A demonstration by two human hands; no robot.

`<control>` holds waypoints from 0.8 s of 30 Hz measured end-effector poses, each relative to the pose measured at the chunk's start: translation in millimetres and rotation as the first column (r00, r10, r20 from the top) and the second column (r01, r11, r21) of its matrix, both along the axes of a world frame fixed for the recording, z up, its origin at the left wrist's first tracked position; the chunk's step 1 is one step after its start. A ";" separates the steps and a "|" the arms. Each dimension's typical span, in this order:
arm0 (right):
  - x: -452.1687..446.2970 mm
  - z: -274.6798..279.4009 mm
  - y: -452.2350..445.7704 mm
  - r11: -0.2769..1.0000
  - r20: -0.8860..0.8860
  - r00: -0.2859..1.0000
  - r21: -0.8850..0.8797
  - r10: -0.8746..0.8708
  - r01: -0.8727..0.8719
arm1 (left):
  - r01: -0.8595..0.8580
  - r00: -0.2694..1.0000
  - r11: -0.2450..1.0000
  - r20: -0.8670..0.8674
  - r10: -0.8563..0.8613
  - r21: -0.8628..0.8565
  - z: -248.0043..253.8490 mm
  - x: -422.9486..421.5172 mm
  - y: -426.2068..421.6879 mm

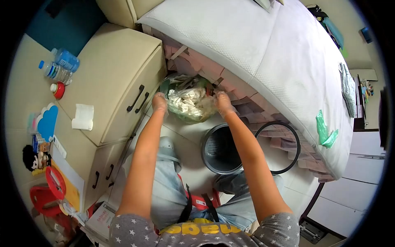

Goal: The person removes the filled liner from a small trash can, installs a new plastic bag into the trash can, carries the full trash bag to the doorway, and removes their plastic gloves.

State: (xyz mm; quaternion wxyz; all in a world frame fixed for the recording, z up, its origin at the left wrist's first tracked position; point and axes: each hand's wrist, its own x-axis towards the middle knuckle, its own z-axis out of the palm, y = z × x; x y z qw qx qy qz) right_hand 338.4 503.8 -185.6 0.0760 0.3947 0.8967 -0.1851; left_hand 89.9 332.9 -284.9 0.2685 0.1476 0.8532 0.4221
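My left hand (159, 103) and my right hand (223, 103) grip opposite sides of the mouth of a see-through, greenish garbage bag (191, 116). Crumpled pale wrappers and other trash (187, 97) fill the bag, which sits low near the floor between drawers and bed. Both hands have curled fingers, with thin clear plastic around them that looks like disposable gloves. Under my right forearm stands a dark grey trash can (220, 148), its visible inside bare. A black rim ring (299, 144) lies to its right, beside the bed skirt.
A bed with a white cover (247, 45) and pink skirt bounds the right. On it lies a crumpled green plastic bag (326, 131). The beige drawer cabinet (119, 49) at left carries a tissue (83, 117) and plastic bottles (66, 60). A red stool (201, 201) is beneath me.
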 end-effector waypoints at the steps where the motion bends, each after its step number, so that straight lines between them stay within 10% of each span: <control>1: 7.8 -42.2 9.7 0.993 -0.324 0.939 -0.063 -0.115 0.100 | -0.073 0.997 0.993 -0.002 0.073 0.088 1.6 -1.7 -4.4; 5: 14.2 0.8 -15.8 0.981 -0.670 0.738 0.077 -0.083 0.181 | -0.049 0.993 0.998 -0.113 0.045 -0.027 81.5 13.4 -25.4; 14: 59.4 4.3 -51.6 0.844 -0.599 0.610 -0.247 -0.519 0.476 | 0.018 0.993 0.994 -0.122 -0.005 0.108 63.3 61.4 -55.2; 24: 67.1 0.2 -52.1 0.815 -0.535 0.646 -0.154 -0.545 0.559 | 0.224 0.877 0.974 -0.444 -0.184 0.039 88.8 132.0 -52.9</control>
